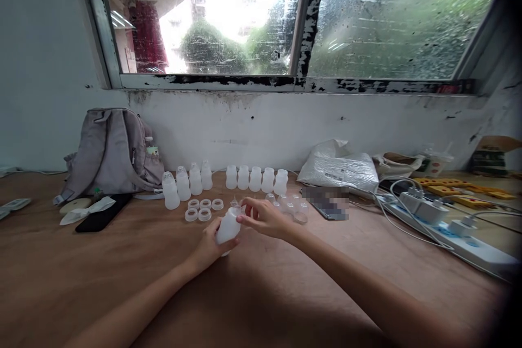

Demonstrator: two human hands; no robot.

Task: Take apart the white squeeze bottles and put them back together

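My left hand (212,247) is wrapped round a frosted white baby bottle (228,227), which tilts above the table with its open mouth upward. At that mouth, the fingers of my right hand (261,217) pinch a small clear piece that looks like a bottle nipple (237,207); it is partly hidden by the fingers. Beyond my hands stand several open bottles (255,178) in a row. To their left are several bottles with clear caps (183,182). White collar rings (205,213) lie left of the held bottle. Loose clear caps (290,205) lie behind my right hand.
A grey backpack (108,147) leans at the wall, with a black pouch (104,213) and a crumpled tissue (88,211) before it. At right are a silver bubble bag (338,167), a phone (332,209) and a white power strip (481,247) with chargers and loose cables.
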